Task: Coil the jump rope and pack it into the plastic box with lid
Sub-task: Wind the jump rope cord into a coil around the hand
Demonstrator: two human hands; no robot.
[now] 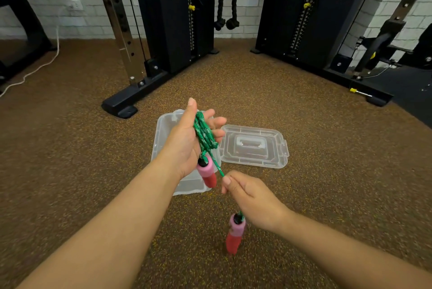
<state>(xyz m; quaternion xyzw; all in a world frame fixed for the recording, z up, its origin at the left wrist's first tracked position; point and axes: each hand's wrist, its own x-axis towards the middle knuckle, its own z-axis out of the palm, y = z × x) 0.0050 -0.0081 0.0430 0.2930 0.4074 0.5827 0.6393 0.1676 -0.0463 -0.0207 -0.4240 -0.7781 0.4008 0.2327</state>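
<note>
A green jump rope point(204, 134) is wound in several loops around my left hand point(189, 139), which is held upright above the clear plastic box point(161, 129) on the floor. One pink and red handle point(207, 173) hangs below that hand. My right hand point(250, 195) pinches the rope's free end, and the second pink and red handle point(235, 233) dangles under it. The box's clear lid point(254, 146) lies flat on the floor just right of the box.
Brown speckled rubber flooring point(315, 183) surrounds the box. Black gym machine frames point(173, 20) stand behind, with a foot point(119, 107) near the box's left. A white cable point(35, 69) trails at far left.
</note>
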